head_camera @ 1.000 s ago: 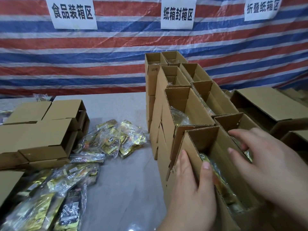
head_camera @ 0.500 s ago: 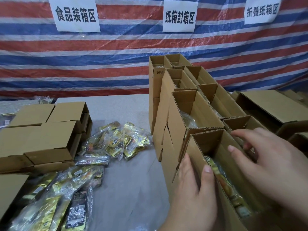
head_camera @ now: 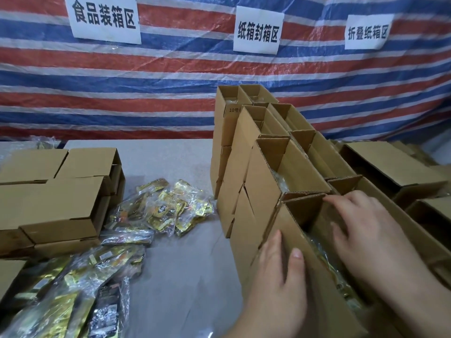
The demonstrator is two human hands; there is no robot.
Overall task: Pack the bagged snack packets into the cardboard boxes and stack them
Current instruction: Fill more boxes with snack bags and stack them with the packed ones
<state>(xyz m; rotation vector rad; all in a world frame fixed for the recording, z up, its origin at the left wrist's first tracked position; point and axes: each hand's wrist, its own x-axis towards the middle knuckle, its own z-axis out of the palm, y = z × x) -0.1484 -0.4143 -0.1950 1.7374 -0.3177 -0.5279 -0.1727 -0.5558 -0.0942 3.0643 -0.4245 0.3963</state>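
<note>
The nearest open cardboard box (head_camera: 258, 230) stands at the lower right with gold snack packets (head_camera: 341, 286) inside it. My left hand (head_camera: 275, 293) grips its left wall, thumb inside and fingers outside. Over the opening, my right hand (head_camera: 371, 230) lies with straight fingers, its tips at the far end flap, and it covers part of the contents. Behind this box, several open boxes (head_camera: 268, 172) stand in a stepped stack, some showing packets. Loose bagged snacks (head_camera: 166, 208) lie on the grey table, with more bagged snacks (head_camera: 73, 289) at the lower left.
Folded brown boxes (head_camera: 61, 191) are piled at the left edge. More empty boxes (head_camera: 390, 164) lie on their sides at the right. A striped tarp (head_camera: 170, 93) with white paper signs (head_camera: 105, 18) closes off the back of the table (head_camera: 185, 276).
My right hand has slid forward over the box toward its far end flap. My left hand keeps its hold on the left wall.
</note>
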